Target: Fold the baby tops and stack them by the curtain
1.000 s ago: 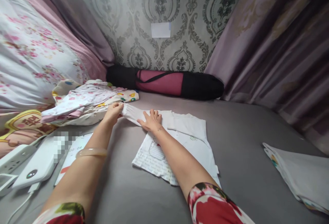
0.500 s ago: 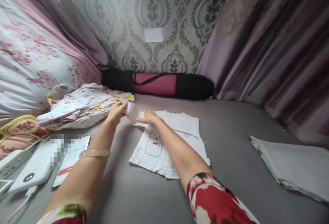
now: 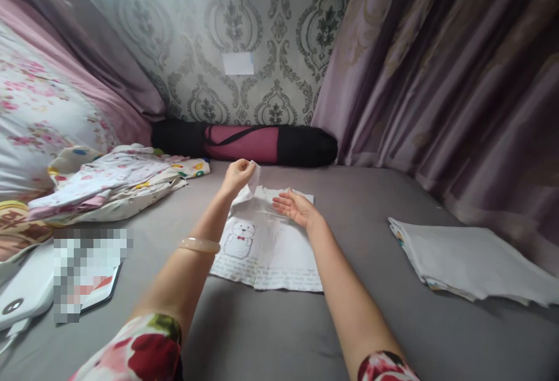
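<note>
A small white shirt [image 3: 286,247] with a printed bear and lines of lettering lies on the grey bed sheet in front of me. My left hand [image 3: 239,176] pinches one sleeve of it and holds that part raised above the rest. Over the shirt's upper right part is my right hand [image 3: 297,207], open with its fingers stretched toward the left. Whether its fingertips touch the cloth I cannot tell. The far edge of the shirt lies partly behind both hands.
A heap of patterned clothes [image 3: 117,180] lies at the left. Near it are a phone [image 3: 102,293] and a white power bank [image 3: 26,288] with a cable. Folded white cloth [image 3: 471,258] lies at the right. A black and maroon roll bag [image 3: 244,142] rests along the wall.
My left hand has carried the sleeve rightward over the shirt. My right hand has moved right, away from the sleeve, and opened. The shirt now lies flatter, and the view has turned slightly right.
</note>
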The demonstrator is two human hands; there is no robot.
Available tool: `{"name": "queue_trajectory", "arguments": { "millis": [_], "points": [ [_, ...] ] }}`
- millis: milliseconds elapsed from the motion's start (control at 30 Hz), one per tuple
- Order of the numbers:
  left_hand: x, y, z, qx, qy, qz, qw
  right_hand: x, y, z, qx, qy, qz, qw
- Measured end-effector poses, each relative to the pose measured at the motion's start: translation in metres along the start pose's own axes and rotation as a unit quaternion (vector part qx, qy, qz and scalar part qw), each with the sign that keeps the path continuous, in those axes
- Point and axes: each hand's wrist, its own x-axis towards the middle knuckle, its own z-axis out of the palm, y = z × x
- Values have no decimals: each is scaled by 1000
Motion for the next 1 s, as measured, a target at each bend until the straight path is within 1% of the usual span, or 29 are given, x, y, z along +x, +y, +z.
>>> {"name": "queue_trajectory", "arguments": {
  "millis": [67, 133, 167, 233, 300, 367, 433, 500, 567, 600, 633, 700, 767, 833, 933, 967, 1000],
  "points": [
    [-7, 5, 14, 35, -59, 12, 998, 1, 1, -3, 10, 14, 7, 1000],
    [-12, 3, 21, 47, -109, 0, 993, 2, 1, -3, -11, 17, 3, 1000],
    [-13, 0, 22, 44, -110, -14, 993, 2, 2, -2, -26, 9, -3, 1000],
    [-15, -12, 19, 50, -73, -39, 995, 2, 2, 0, -46, -12, -18, 999],
    [-17, -28, 13, 101, -26, -51, 993, 3, 5, 1, -47, -17, -26, 998],
    [-21, -45, 7, 178, -6, -55, 983, 6, 8, 1, -47, 5, -31, 998],
    [-26, -61, 4, 244, -21, -60, 968, 10, 12, 1, -62, 31, -53, 996],
    [-33, -74, 5, 303, -57, -65, 949, 15, 15, 1, -94, 62, -94, 989],
    [-39, -83, 8, 359, -84, -66, 927, 19, 16, 1, -154, 99, -146, 972],
    [-42, -86, 10, 385, -93, -64, 916, 20, 16, 0, -201, 119, -173, 957],
    [-45, -89, 12, 407, -100, -60, 906, 21, 17, -1, -258, 139, -198, 935],
    [-50, -91, 15, 439, -109, -52, 890, 22, 20, -3, -384, 170, -232, 877],
    [-53, -91, 17, 460, -111, -47, 880, 22, 25, -5, -488, 184, -243, 818],
    [-54, -89, 16, 463, -109, -46, 878, 20, 32, -6, -562, 200, -249, 763],
    [-55, -83, 13, 451, -95, -41, 886, 15, 38, -5, -640, 255, -278, 669],
    [-55, -81, 12, 449, -87, -37, 888, 13, 39, -3, -659, 261, -288, 644],
    [-56, -78, 12, 449, -79, -29, 889, 12, 39, 0, -676, 253, -297, 625]
  ]
}}
